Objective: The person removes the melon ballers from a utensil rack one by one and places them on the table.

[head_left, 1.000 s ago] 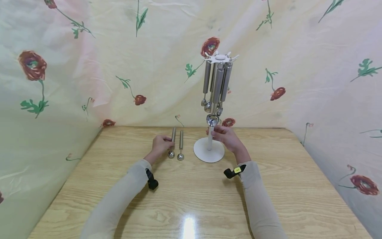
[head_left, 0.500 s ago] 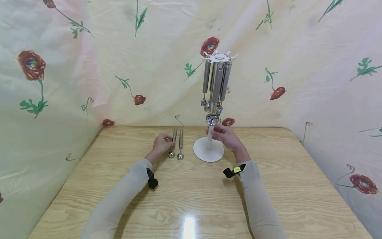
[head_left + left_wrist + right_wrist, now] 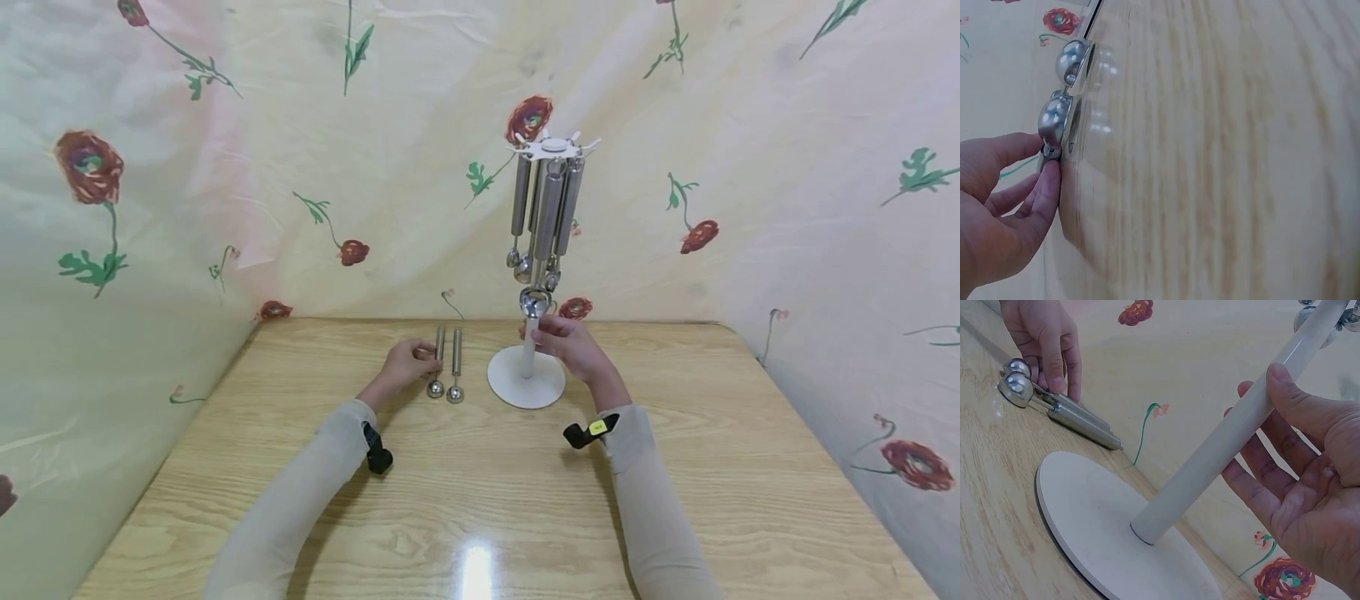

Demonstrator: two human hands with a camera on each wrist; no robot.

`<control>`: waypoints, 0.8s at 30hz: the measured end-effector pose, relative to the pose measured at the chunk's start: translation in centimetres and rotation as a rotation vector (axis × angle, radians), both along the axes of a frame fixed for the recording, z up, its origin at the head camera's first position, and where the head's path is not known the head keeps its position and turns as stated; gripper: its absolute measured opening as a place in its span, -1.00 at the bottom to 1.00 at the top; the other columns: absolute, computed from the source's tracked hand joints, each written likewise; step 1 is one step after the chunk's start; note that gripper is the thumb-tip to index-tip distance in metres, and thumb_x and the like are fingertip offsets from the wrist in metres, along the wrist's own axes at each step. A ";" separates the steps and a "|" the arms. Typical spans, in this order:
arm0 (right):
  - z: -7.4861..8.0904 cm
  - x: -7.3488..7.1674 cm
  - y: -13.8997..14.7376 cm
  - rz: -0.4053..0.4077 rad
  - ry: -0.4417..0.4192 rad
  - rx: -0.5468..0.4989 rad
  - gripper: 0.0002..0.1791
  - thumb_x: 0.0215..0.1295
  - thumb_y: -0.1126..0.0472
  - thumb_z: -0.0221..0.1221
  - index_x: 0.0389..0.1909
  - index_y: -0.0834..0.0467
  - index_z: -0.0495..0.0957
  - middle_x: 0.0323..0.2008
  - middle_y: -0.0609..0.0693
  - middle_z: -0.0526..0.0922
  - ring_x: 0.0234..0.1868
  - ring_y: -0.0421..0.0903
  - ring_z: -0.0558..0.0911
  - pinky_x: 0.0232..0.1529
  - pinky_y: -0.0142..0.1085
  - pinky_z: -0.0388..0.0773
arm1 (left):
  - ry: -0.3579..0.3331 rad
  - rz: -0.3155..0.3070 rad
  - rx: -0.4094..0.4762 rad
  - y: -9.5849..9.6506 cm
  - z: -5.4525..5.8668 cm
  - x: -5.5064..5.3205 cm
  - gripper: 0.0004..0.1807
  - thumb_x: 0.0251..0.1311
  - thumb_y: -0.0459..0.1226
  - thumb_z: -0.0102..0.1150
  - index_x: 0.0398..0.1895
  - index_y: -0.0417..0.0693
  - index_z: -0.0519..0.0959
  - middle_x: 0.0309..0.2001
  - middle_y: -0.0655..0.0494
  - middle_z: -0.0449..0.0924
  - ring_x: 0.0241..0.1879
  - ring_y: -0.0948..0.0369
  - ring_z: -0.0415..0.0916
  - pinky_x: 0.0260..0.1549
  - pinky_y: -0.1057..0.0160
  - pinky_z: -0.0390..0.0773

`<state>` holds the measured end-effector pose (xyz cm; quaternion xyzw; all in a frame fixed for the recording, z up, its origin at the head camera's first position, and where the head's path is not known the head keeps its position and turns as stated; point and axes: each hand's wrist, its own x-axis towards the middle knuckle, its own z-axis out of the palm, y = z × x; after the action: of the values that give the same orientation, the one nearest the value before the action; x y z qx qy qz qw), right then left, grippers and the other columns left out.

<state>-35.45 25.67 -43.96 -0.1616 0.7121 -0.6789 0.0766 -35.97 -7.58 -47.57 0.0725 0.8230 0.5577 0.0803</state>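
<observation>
Fingers of the left hand [image 3: 408, 364] are meeting the left spoon [image 3: 439, 341] from its left side, and I am reading the contact as a pinch near the neck, though the head view is leaving its firmness uncertain. That spoon is lying on the table [image 3: 450, 475], dome up, its long axis running away from the person: bowl end nearer, handle end pointing toward the wall. Just to its right, the right spoon [image 3: 457, 354] is lying almost parallel. Farther right, the stand [image 3: 516, 387] is standing upright, its hooks [image 3: 553, 148] sitting high above both spoons. The right hand [image 3: 572, 346] is gripping the pole, thumb and fingers wrapping around it below the hanging spoons [image 3: 550, 208]. I am judging that everything turns on that lengthwise handle lying crosswise to a sideways reach, with the left hand being clearly nearer.
</observation>
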 end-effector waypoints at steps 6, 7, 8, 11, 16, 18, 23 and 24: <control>0.1 0.1 0.0 0.013 0.012 0.022 -0.47 0.50 0.27 0.16 0.33 0.52 0.33 -0.05 -0.17 0.74 0.11 -0.20 0.67 0.17 -0.32 0.67 | -0.011 -0.009 0.031 -0.1 0.0 0.0 -0.56 0.27 -0.43 0.33 0.18 -0.41 0.52 -0.06 -0.27 0.67 -0.28 0.19 0.69 -0.20 0.26 0.77; 0.1 0.1 0.0 0.014 0.015 0.024 -0.47 0.50 0.27 0.16 0.33 0.51 0.33 -0.05 -0.17 0.74 0.11 -0.20 0.66 0.17 -0.31 0.66 | -0.012 -0.011 0.032 -0.2 0.1 0.0 -0.56 0.27 -0.43 0.33 0.18 -0.42 0.51 -0.06 -0.27 0.66 -0.28 0.18 0.69 -0.20 0.25 0.77; 0.1 0.1 0.0 0.016 0.017 0.025 -0.47 0.50 0.26 0.15 0.33 0.51 0.33 -0.04 -0.17 0.74 0.12 -0.20 0.66 0.18 -0.31 0.66 | -0.014 -0.013 0.032 -0.2 0.1 0.0 -0.55 0.27 -0.43 0.33 0.19 -0.41 0.51 -0.05 -0.28 0.66 -0.28 0.17 0.70 -0.19 0.25 0.77; 0.1 0.1 0.0 0.020 0.020 0.021 -0.48 0.50 0.26 0.16 0.32 0.49 0.36 -0.04 -0.16 0.74 0.12 -0.19 0.66 0.19 -0.30 0.66 | -0.022 -0.024 0.038 -0.3 0.1 -0.1 -0.53 0.29 -0.42 0.31 0.23 -0.42 0.48 -0.03 -0.31 0.65 -0.26 0.15 0.71 -0.17 0.22 0.78; 0.0 0.1 -0.1 0.016 0.017 0.009 -0.62 0.49 0.26 0.16 0.24 0.34 0.50 -0.05 -0.14 0.74 0.11 -0.19 0.67 0.17 -0.31 0.66 | -0.044 -0.026 0.031 -0.4 0.4 -0.4 -0.52 0.34 -0.39 0.27 0.27 -0.41 0.45 0.02 -0.34 0.66 -0.26 0.15 0.72 -0.18 0.24 0.77; 0.0 0.1 -0.1 0.016 0.018 0.005 -0.64 0.49 0.27 0.16 0.23 0.31 0.52 -0.04 -0.11 0.73 0.11 -0.18 0.67 0.17 -0.31 0.66 | -0.040 -0.023 0.002 -0.4 0.8 -0.4 -0.53 0.36 -0.38 0.24 0.27 -0.39 0.46 0.02 -0.32 0.66 -0.26 0.13 0.71 -0.20 0.24 0.77; 0.0 0.2 -0.1 0.016 0.017 0.005 -0.67 0.50 0.27 0.16 0.22 0.22 0.56 -0.02 -0.07 0.73 0.11 -0.19 0.67 0.18 -0.31 0.66 | 0.018 -0.025 -0.077 -0.2 2.5 -0.2 -0.54 0.38 -0.33 0.22 0.29 -0.35 0.47 0.00 -0.28 0.64 -0.19 0.05 0.70 -0.18 0.21 0.76; 0.0 0.3 0.0 0.016 0.016 0.006 -0.68 0.49 0.26 0.16 0.21 0.20 0.57 -0.02 -0.08 0.73 0.11 -0.19 0.67 0.18 -0.31 0.66 | 0.032 -0.029 -0.088 -0.1 2.9 -0.2 -0.53 0.38 -0.32 0.23 0.29 -0.35 0.48 0.00 -0.27 0.64 -0.17 0.03 0.69 -0.17 0.21 0.76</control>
<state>-35.19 25.63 -43.93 -0.1724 0.7136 -0.6747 0.0766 -36.16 -7.69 -44.67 0.0896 0.8467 0.5187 0.0781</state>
